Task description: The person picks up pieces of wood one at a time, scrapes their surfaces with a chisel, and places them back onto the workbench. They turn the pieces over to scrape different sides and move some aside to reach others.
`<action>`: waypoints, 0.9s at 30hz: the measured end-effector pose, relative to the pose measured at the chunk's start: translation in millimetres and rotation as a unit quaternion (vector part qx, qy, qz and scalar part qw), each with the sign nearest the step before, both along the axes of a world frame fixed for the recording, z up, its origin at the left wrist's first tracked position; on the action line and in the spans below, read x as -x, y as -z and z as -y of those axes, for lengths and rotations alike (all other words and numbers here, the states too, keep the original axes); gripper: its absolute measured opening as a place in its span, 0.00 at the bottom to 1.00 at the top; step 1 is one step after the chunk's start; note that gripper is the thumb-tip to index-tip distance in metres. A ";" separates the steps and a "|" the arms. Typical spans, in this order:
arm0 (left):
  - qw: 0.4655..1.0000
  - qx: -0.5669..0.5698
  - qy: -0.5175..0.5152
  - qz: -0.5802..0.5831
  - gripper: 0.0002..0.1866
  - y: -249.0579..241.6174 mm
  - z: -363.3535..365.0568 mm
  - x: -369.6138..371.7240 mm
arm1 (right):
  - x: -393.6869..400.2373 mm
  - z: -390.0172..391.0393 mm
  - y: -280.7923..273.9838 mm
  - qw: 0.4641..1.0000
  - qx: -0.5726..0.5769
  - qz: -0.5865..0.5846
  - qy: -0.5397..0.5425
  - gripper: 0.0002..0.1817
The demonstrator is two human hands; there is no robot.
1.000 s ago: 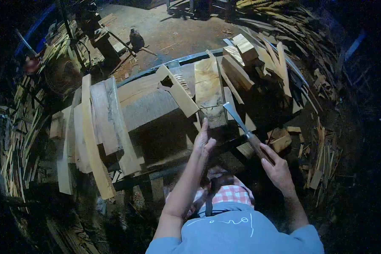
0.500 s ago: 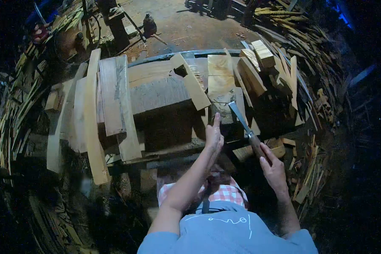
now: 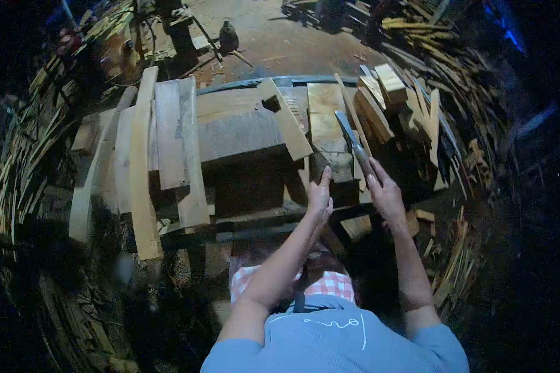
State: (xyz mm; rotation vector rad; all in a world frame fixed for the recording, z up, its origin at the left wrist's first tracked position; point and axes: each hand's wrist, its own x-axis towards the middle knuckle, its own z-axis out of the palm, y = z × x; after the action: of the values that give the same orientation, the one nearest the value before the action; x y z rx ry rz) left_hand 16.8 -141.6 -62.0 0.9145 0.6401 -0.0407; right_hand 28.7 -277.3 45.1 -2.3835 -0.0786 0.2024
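My right hand (image 3: 387, 194) is closed on the wooden handle of a chisel (image 3: 351, 135). Its flat metal blade points up and to the left, over the pale board (image 3: 325, 118) and the darker wood just below it. My left hand (image 3: 320, 198) is raised in front of the bench's near edge, one finger stretched upward and nothing visible in it. Just beyond its fingertips is a dark-topped wood block (image 3: 333, 163). Left of the hands lies a slanted board with a notch (image 3: 287, 127), next to a large grey wood block (image 3: 239, 133).
Long boards (image 3: 142, 168) lie across the left side of the bench and overhang its near edge. Small blocks (image 3: 391, 84) are stacked at the back right. Piles of wood strips (image 3: 28, 168) line both sides, and a dark object (image 3: 228, 37) stands on the ground beyond.
My right hand has moved up and left with the chisel, whose blade now lies farther over the boards. My left hand has shifted slightly right. The view has shifted a little.
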 end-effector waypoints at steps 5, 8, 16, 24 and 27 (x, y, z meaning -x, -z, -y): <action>1.000 0.010 -0.007 0.016 0.35 5.3 0.4 -3.1 | -26.0 -8.7 -4.1 0.999 0.010 -0.042 0.001 0.23; 0.998 0.017 -0.001 -0.066 0.29 -14.2 -3.4 -0.1 | -103.1 -21.3 28.5 0.997 0.016 0.063 -0.042 0.24; 0.993 0.070 -0.072 -0.059 0.26 -5.4 4.6 -2.9 | -131.8 -28.9 19.6 0.972 0.037 0.199 -0.119 0.24; 0.994 0.062 -0.040 -0.086 0.34 10.7 33.2 -10.4 | 91.8 45.7 -50.0 0.998 0.051 -0.048 -0.003 0.22; 0.993 0.100 -0.032 -0.048 0.37 -13.8 34.8 -3.9 | 132.3 63.3 -48.2 0.997 0.035 -0.069 0.023 0.23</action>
State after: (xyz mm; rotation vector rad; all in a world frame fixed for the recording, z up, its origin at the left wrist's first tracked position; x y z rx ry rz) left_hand 20.7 -176.4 -48.2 0.7015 0.7396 -0.0905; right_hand -103.6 -340.7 93.4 -2.4314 0.0486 0.3531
